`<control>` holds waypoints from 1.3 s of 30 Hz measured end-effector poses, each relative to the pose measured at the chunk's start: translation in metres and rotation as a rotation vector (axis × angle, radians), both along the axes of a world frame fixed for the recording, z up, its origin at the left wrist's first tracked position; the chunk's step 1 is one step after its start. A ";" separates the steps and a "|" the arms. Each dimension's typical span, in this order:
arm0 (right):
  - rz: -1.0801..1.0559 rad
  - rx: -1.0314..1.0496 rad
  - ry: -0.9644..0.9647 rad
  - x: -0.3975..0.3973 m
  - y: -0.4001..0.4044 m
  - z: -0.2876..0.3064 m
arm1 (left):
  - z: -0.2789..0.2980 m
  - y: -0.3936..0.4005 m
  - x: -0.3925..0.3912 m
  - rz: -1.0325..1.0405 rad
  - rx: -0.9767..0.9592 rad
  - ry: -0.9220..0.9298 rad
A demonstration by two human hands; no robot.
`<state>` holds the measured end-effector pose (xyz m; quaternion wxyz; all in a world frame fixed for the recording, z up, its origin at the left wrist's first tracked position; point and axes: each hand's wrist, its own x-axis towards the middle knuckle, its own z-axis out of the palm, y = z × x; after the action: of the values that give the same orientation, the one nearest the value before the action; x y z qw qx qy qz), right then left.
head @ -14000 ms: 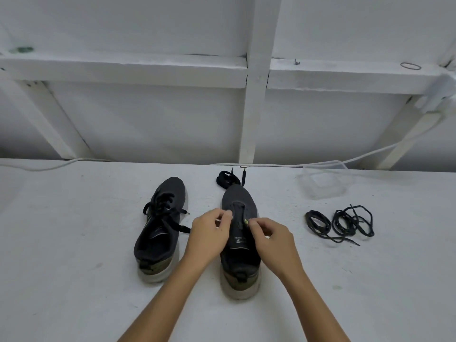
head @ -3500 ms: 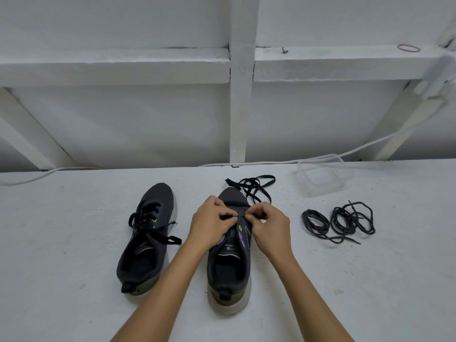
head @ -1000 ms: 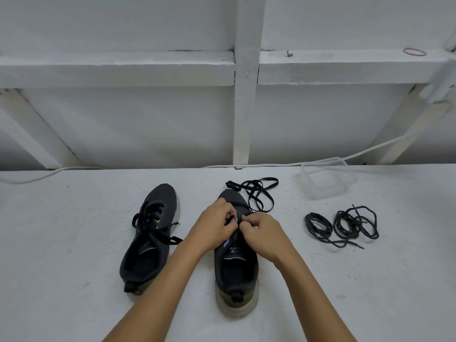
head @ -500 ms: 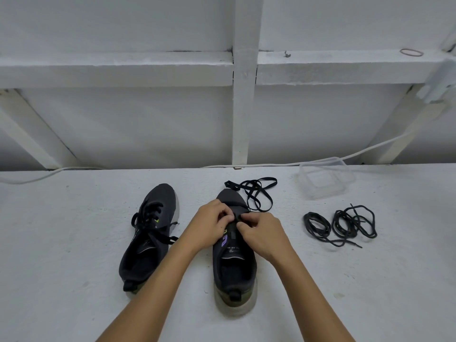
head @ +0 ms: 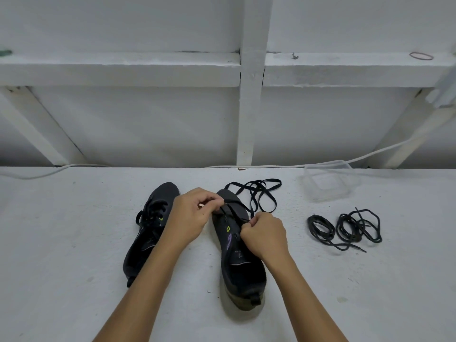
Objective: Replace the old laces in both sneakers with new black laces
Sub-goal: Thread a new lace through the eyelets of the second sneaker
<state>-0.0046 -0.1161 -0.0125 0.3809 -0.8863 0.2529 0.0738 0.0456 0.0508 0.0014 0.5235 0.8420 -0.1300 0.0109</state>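
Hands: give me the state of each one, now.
Left hand: closed, pinching the flat black lace at the right sneaker.
Right hand: closed, pinching the same lace.

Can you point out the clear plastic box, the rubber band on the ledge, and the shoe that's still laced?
clear plastic box (head: pixel 318 193), head view, on its front wall.
rubber band (head: pixel 421 56), head view, on its near edge.
laced left sneaker (head: pixel 165 193), head view, on its toe.

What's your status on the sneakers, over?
Left hand and right hand pinch flat black lace at right dark sneaker. Left dark sneaker still laced. Nothing in the way.
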 end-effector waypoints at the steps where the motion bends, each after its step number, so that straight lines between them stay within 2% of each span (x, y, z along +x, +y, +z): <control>1: 0.011 -0.007 0.007 0.000 0.001 0.000 | 0.001 -0.002 0.003 -0.021 0.064 -0.030; 4: 0.087 -0.054 -0.065 0.000 0.002 0.000 | 0.000 -0.009 0.009 -0.090 0.196 0.020; 6: 0.161 -0.100 -0.226 0.001 0.003 0.001 | -0.003 -0.013 0.012 -0.077 0.188 0.073; 9: 0.216 0.025 -0.385 0.009 0.002 0.003 | -0.004 -0.014 0.012 -0.052 0.122 0.118; 12: 0.219 0.157 -0.354 0.018 -0.002 0.000 | -0.007 -0.013 0.010 -0.033 0.080 0.162; 17: 0.104 0.493 -0.349 0.022 -0.008 -0.004 | -0.011 -0.011 0.007 -0.080 -0.003 0.208; 20: 0.110 0.506 -0.355 0.023 -0.006 -0.004 | -0.008 -0.012 0.004 -0.006 -0.050 0.161; 27: 0.115 0.521 -0.374 0.027 -0.006 -0.003 | 0.003 -0.015 0.004 0.029 -0.015 0.114; 35: 0.221 0.453 -0.338 0.030 -0.006 -0.006 | 0.005 -0.011 0.005 0.005 -0.057 0.193; 39: 0.225 0.374 -0.337 0.035 -0.005 -0.009 | -0.002 -0.014 -0.004 0.125 0.027 0.251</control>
<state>0.0306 -0.1214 -0.0216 0.5642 -0.8227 0.0680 0.0124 0.0420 0.0364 -0.0010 0.5225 0.8502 -0.0108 -0.0638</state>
